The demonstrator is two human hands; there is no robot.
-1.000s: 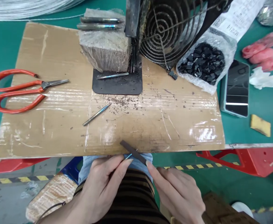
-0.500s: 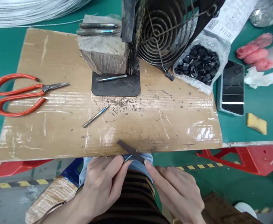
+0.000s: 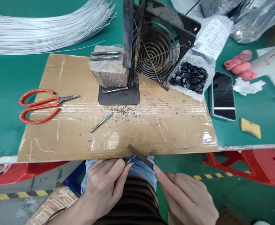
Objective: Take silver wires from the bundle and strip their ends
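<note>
Your left hand (image 3: 104,184) pinches a thin metal tip (image 3: 130,160) while your right hand (image 3: 186,197) pinches a dark flat file (image 3: 140,156) touching it at the cardboard sheet's (image 3: 81,137) near edge.

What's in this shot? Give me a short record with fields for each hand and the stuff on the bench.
Left hand: left hand pinches a thin metal pin just past the near edge of the cardboard sheet.
Right hand: right hand holds a dark flat strip slanted across the pin's tip.
On the cardboard: red scissors at left, a loose pin in the middle, a black base plate behind it.
Right of it: bag of black parts, phone face up.
Far left: wire bundle.
</note>
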